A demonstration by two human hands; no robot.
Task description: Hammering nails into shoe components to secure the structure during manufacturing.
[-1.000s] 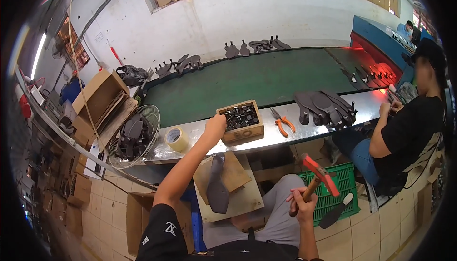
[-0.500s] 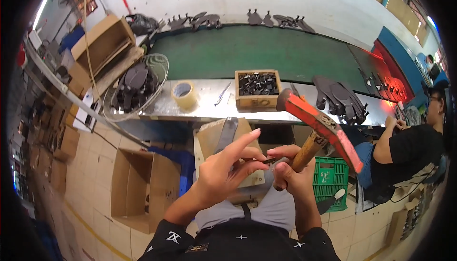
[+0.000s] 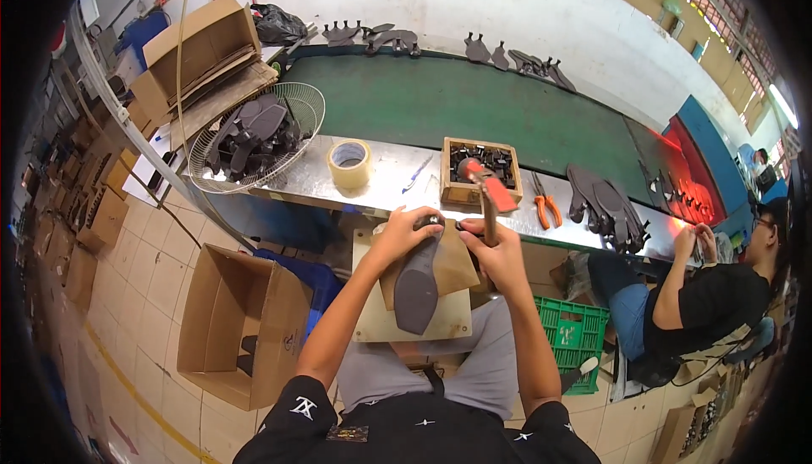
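On a brown pad (image 3: 458, 271) lies a dark grey shoe sole (image 3: 416, 288), its wide end toward me. My left hand (image 3: 406, 234) is closed around the sole's far end, where a small shiny spot shows beside the fingers. My right hand (image 3: 501, 258) grips the wooden handle of a hammer (image 3: 492, 190), its red head raised above the hand and pointing away from me. The fingertips of that hand are close to the pad's right edge; whether they also pinch something small cannot be made out. A pale board (image 3: 370, 325) supports the pad.
Ahead on the metal bench stand a wooden box (image 3: 454, 190) of small black parts, a tape roll (image 3: 350, 164), orange-handled pliers (image 3: 546, 202) and stacked soles (image 3: 602, 202). A wire basket (image 3: 256, 136) of soles is left. A cardboard box (image 3: 222, 329) and green crate (image 3: 572, 334) flank me; a co-worker sits right.
My hands have separated and moved forward from pinching a small dark piece together. The left now holds the sole. The hammer has swung upright, its head pointing away.
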